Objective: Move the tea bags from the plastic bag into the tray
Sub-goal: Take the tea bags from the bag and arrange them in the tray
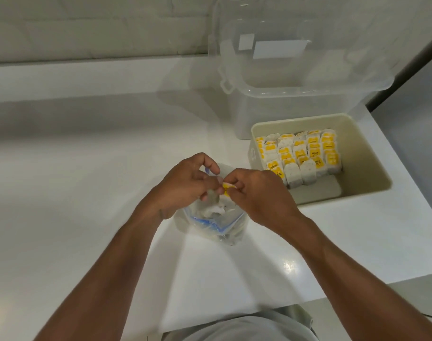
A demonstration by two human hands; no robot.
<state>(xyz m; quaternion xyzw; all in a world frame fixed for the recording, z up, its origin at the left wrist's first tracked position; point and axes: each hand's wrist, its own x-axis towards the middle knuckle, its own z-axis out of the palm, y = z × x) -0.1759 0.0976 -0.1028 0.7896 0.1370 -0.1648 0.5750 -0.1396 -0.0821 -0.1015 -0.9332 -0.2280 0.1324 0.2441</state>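
A person's left hand (185,185) and right hand (256,195) met above the open plastic bag (210,225) on the white worktop (87,168). The fingers of both were pinched on a yellow-tagged tea bag (226,189) held just over the bag's mouth. To the right stood the beige tray (367,156), partly filled with upright rows of tea bags (301,153). A clear container (296,77) stood behind it.
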